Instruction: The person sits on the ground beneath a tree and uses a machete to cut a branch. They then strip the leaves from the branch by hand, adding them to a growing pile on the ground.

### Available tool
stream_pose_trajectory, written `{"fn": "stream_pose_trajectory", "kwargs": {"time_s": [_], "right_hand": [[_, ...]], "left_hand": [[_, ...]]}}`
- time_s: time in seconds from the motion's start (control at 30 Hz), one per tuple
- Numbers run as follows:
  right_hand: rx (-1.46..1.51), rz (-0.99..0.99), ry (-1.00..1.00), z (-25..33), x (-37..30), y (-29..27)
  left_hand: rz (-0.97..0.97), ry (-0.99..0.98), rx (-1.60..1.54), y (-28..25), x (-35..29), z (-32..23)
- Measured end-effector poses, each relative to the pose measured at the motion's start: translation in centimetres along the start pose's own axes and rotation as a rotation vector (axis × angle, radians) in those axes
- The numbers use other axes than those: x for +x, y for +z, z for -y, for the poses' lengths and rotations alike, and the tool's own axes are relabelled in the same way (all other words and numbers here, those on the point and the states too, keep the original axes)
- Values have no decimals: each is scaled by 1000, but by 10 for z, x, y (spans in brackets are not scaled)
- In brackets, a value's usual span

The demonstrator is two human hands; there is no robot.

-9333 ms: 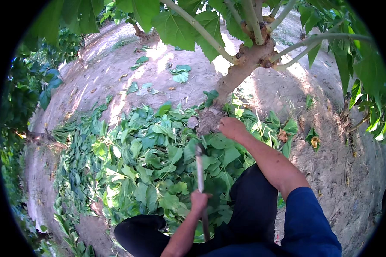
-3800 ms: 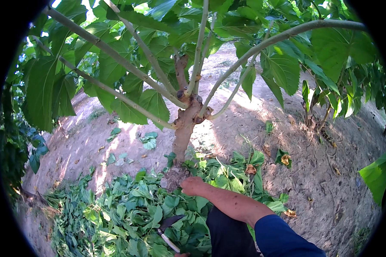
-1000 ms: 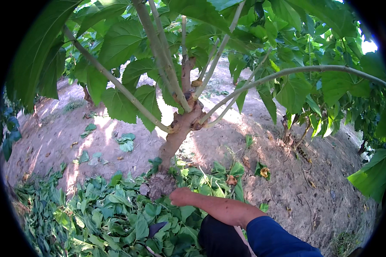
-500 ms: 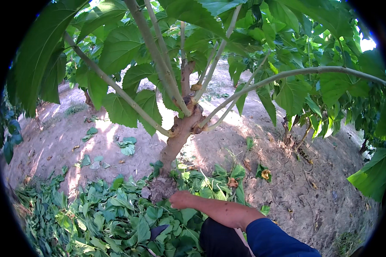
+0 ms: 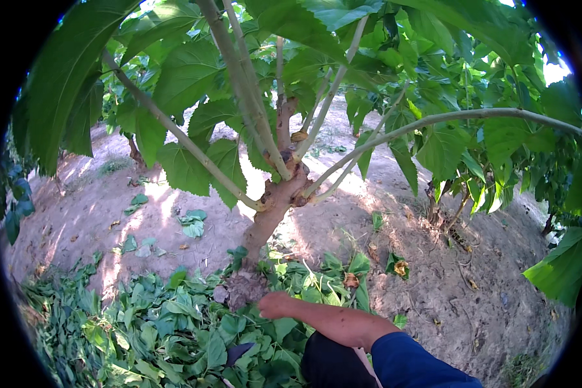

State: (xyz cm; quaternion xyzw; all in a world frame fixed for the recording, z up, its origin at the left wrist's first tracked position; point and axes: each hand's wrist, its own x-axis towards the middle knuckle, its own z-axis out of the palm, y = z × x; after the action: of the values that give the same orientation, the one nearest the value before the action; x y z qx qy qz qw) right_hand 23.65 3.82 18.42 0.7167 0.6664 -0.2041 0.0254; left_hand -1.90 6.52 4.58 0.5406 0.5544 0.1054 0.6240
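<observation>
My right hand (image 5: 275,305), at the end of a bare forearm and dark blue sleeve (image 5: 414,362), is curled and closed just right of the foot of a small tree. Its fingertips are turned down and hidden, so what they hold cannot be made out. Beside and below it spreads a thick layer of picked green leaves (image 5: 168,323). The thick brown trunk (image 5: 265,223) leans up from rough bark at the ground and splits into several pale branches with broad, toothed green leaves (image 5: 191,74). My left hand is out of view.
My dark-clad knee (image 5: 330,362) is just below the forearm. One long branch (image 5: 459,115) arches across to the right. Sloping dry soil (image 5: 446,310) carries scattered dead leaves. Another leafy plant (image 5: 436,204) grows at the right, and leaves hang overhead.
The view has shifted slightly. My right hand stays low by the trunk's foot, nearly in the same place and still curled.
</observation>
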Motion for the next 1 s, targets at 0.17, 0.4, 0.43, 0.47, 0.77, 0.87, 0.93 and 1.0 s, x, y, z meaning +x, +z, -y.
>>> {"fn": "stream_pose_trajectory", "kwargs": {"time_s": [0.17,0.4,0.43,0.47,0.77,0.87,0.93,1.0], "right_hand": [[27,-21,3,1,-2,-1],[63,-25,29,-10,-14,-3],[66,-24,39,-10,-15,-4],[62,-28,33,-10,-16,-4],[76,-87,-15,-10,-23,-6],[83,-86,8,-6,-29,-10],[89,-100,14,-2,-34,-13],[61,-91,6,-4,-36,-13]], "left_hand": [[-9,9,23,-2,-2,-11],[-46,15,53,-20,-22,-8],[-55,16,62,-26,-27,-7],[-65,16,68,-32,-32,-6],[-220,40,143,-133,-102,7],[-295,60,175,-187,-136,15],[-343,85,203,-222,-161,22],[-381,125,238,-255,-184,28]]}}
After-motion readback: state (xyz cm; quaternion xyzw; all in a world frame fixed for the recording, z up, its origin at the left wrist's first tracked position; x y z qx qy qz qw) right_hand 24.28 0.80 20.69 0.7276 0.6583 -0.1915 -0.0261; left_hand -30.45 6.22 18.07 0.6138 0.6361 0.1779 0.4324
